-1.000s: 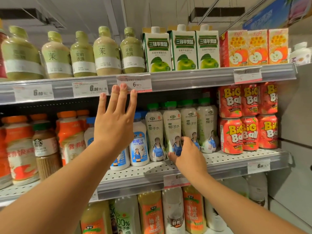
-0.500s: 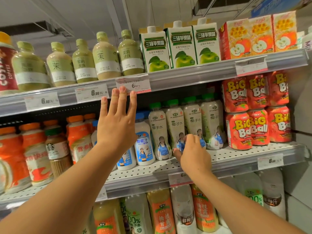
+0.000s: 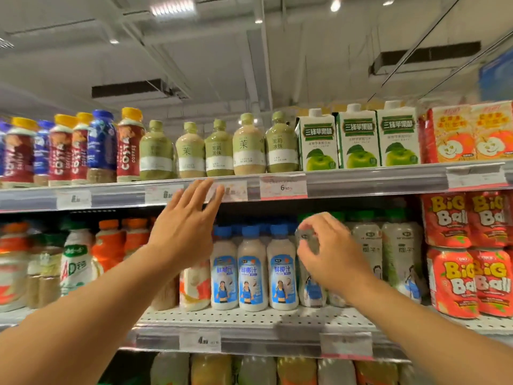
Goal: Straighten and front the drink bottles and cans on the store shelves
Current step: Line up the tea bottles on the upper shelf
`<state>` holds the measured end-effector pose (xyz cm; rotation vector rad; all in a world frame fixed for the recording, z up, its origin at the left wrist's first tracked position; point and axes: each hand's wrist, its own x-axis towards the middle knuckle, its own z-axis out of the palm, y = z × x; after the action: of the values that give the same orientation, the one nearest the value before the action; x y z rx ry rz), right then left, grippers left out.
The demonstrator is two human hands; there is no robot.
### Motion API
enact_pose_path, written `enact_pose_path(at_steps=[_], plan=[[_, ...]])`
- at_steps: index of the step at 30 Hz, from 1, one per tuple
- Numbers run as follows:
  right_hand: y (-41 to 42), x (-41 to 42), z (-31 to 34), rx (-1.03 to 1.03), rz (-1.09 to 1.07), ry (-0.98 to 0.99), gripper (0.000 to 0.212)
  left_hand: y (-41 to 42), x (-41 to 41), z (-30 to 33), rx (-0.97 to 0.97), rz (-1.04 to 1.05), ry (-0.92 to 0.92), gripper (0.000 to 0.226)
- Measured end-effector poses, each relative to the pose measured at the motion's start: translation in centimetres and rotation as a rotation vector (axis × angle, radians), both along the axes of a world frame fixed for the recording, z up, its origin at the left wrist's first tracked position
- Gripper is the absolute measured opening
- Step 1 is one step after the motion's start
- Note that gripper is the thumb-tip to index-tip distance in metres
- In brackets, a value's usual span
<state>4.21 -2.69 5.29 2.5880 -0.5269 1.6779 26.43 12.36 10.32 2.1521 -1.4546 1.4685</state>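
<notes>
My left hand [image 3: 183,234] is raised with straight, spread fingers in front of the upper shelf's price rail [image 3: 361,182] and holds nothing. My right hand [image 3: 330,257] curls its thumb and fingers round the upper part of a white green-capped coconut water bottle [image 3: 313,290] on the middle shelf [image 3: 249,318]; the view there is blurred. Three blue-capped coconut milk bottles [image 3: 251,270] stand in a row just left of it. More green-capped bottles [image 3: 399,254] stand to its right.
The top shelf carries Costa coffee bottles [image 3: 126,145], green tea bottles [image 3: 244,148], apple vinegar cartons [image 3: 358,137] and apple juice cartons [image 3: 469,134]. Stacked Big Ball cans [image 3: 455,282] fill the right of the middle shelf, orange-capped bottles [image 3: 111,245] the left. More bottles stand below.
The view has tilted upward. My right hand has risen from the base of the green-capped bottle to its upper part. My left hand has spread its fingers and stays raised.
</notes>
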Motion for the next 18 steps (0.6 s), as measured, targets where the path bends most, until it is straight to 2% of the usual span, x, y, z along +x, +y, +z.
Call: enact_pose_path(at_steps=[3, 6, 8, 12, 16, 18], plan=[[3.4, 2.3, 5.1, -0.243, -0.019, 0.014, 0.022, 2.1, 3.9, 0.6, -0.011, 0.027, 0.039, 0.094], [5.6, 5.7, 8.7, -0.304, -0.128, 0.09, 0.036, 3.6, 7.8, 0.7, -0.017, 0.016, 0.077, 0.093], [6.4, 8.0, 9.9, -0.272, -0.223, 0.135, 0.045, 4.2, 10.1, 0.6, 0.0, -0.027, 0.065, 0.098], [6.9, 10.8, 10.2, -0.138, -0.344, 0.168, 0.047, 3.8, 12.0, -0.2, -0.005, -0.146, 0.052, 0.102], [7.2, 12.3, 9.7, -0.093, -0.484, 0.21, 0.05, 3.9, 12.0, 1.6, -0.141, -0.384, 0.081, 0.07], [7.5, 12.9, 10.0, -0.07, -0.536, 0.194, 0.048, 3.9, 12.6, 4.1, -0.212, -0.474, 0.084, 0.061]])
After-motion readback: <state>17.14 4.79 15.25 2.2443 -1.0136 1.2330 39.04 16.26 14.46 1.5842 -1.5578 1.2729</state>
